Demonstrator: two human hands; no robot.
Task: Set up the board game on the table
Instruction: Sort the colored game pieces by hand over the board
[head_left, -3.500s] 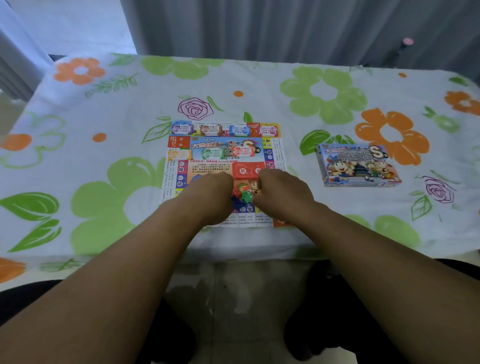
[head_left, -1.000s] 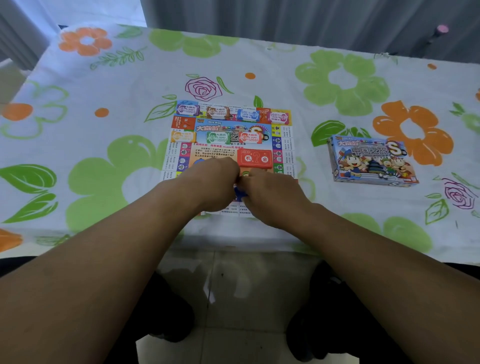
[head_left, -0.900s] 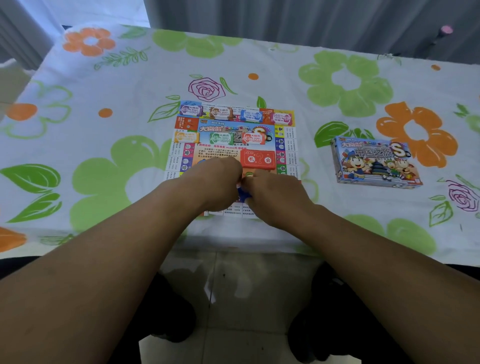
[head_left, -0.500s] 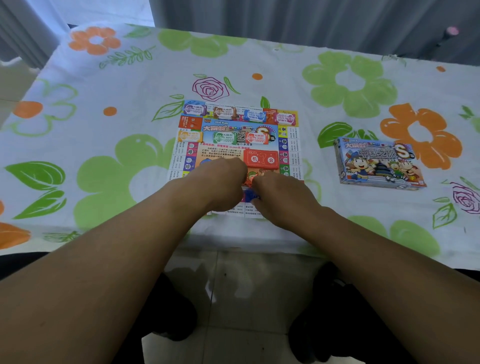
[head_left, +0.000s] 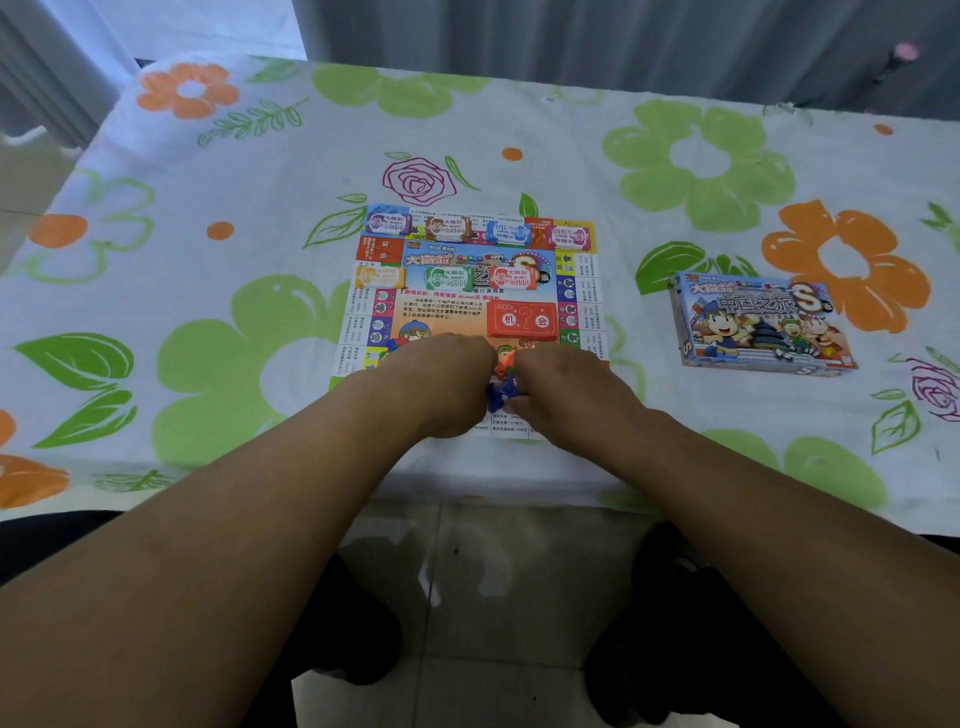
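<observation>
Head view: game board (head_left: 467, 291) lies flat on the tablecloth (head_left: 260, 208), near the front edge. My left hand (head_left: 441, 384) and right hand (head_left: 566, 395) are over its near half, knuckles up, fingers curled under, fingertips hidden. Blue piece (head_left: 501, 389) sits in the gap, touching both hands — can't tell which grips it. Game box (head_left: 758, 327) is well apart, to the right.

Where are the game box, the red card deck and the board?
game box (head_left: 761, 327), head view, middle of its printed lid.
red card deck (head_left: 522, 319), head view, centre of its top face.
board (head_left: 447, 310), head view, bare text panel left of the deck.
</observation>
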